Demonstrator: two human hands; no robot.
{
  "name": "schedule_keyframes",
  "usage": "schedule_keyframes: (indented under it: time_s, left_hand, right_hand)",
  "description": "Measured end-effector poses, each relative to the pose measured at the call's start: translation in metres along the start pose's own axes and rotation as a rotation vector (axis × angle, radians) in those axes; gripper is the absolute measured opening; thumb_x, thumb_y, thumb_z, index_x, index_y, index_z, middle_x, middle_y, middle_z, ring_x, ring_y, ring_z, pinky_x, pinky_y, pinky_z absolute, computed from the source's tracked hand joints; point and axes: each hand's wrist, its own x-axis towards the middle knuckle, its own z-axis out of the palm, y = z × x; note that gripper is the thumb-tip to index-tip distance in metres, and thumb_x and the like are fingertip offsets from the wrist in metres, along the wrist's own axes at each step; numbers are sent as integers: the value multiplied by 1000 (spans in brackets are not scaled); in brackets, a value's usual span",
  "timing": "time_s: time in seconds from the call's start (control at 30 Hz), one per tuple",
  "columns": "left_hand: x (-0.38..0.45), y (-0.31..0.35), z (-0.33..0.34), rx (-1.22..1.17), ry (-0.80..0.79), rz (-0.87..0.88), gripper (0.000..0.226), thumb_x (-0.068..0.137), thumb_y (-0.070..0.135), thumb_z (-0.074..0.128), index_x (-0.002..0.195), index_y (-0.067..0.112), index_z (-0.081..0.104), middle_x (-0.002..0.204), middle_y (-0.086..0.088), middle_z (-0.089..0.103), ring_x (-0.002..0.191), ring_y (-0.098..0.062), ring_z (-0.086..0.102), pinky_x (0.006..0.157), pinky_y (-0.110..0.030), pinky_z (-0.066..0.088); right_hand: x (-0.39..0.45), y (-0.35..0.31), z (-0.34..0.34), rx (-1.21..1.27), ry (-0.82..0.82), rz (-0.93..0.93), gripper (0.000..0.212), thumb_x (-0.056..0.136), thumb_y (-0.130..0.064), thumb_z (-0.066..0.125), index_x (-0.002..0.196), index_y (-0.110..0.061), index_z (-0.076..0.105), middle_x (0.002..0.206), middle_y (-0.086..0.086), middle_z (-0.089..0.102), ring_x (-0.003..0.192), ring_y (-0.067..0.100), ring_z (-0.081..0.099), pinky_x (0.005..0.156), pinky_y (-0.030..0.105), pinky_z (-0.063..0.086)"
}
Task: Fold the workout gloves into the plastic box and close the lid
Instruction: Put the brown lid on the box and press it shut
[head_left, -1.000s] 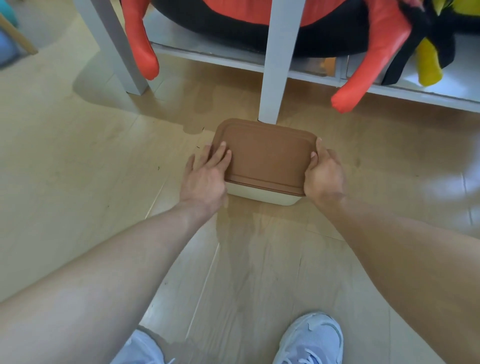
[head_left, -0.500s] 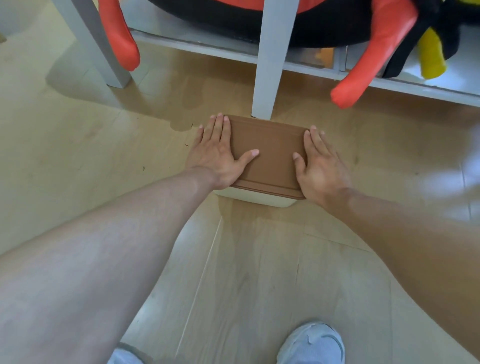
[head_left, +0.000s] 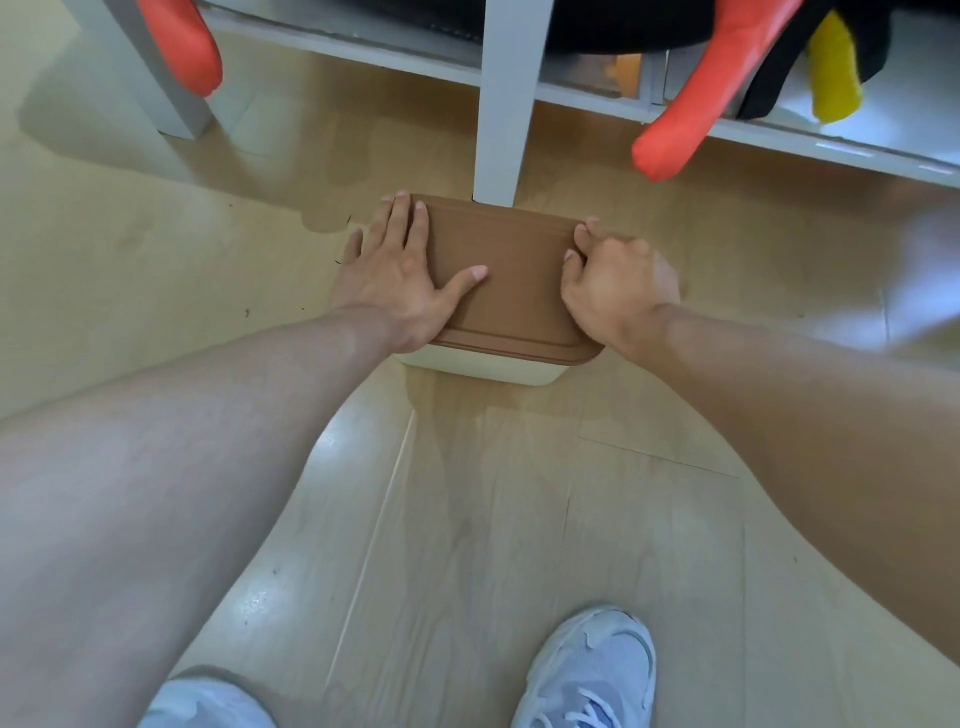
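Note:
On the wooden floor stands the plastic box, a cream tub (head_left: 483, 366) with a brown lid (head_left: 511, 275) lying flat on top. My left hand (head_left: 395, 275) rests palm-down on the lid's left part, fingers spread and thumb pointing to the middle. My right hand (head_left: 618, 291) is curled over the lid's right edge, thumb and forefinger tips on top and the other fingers bent down the side. No workout gloves are visible; the lid hides the box's inside.
A white post (head_left: 504, 104) stands right behind the box, touching its far edge. A low white shelf (head_left: 779, 130) holds a plush toy with red limbs (head_left: 691, 109) and a yellow part (head_left: 836, 78). My shoes (head_left: 597, 675) stand near the bottom edge.
My left hand went from the lid's left edge to flat on top. My right hand lay flat half a second ago and has curled onto the right edge. The view tilted slightly.

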Motion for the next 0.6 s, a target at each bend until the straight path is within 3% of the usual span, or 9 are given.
schedule_keyframes:
  time_s: [0.13, 0.23, 0.4, 0.5, 0.6]
  left_hand:
    - [-5, 3, 3, 18, 13, -1, 99, 89, 84, 8, 165, 22, 0, 174, -1, -6, 159, -17, -10, 128, -53, 7]
    - [-4, 1, 3, -2, 37, -8, 99, 90, 83, 9, 165, 19, 1, 174, 0, -6, 159, -16, -9, 128, -52, 9]
    - [2, 2, -4, -64, -100, -13, 112, 82, 91, 20, 164, 20, -9, 173, 3, -13, 158, -15, -16, 128, -54, 4]
    - [1, -2, -30, -217, -261, -42, 109, 88, 83, 35, 162, 21, -16, 171, 4, -19, 157, -16, -20, 128, -50, -5]
    - [-18, -19, -51, -264, -298, 8, 101, 94, 72, 44, 164, 23, -11, 173, 3, -9, 160, -23, -5, 128, -43, 2]
  right_hand:
    - [-12, 5, 20, 163, 89, -3, 52, 104, -28, 38, 155, -17, 44, 166, -7, 33, 145, 22, 43, 115, 39, 40]
    - [-14, 6, 28, 242, 150, 7, 52, 103, -27, 40, 154, -20, 46, 166, -12, 32, 141, 19, 49, 113, 36, 42]
    - [-7, 8, 31, 219, 154, 16, 53, 102, -28, 40, 155, -23, 45, 166, -14, 32, 142, 19, 47, 114, 35, 40]
    - [-8, 7, 26, 189, 100, -10, 54, 105, -32, 39, 156, -19, 42, 167, -9, 30, 147, 21, 38, 118, 37, 34]
    - [-4, 7, 14, 162, -24, -34, 58, 106, -40, 39, 158, -14, 35, 170, -2, 23, 154, 26, 24, 124, 45, 25]
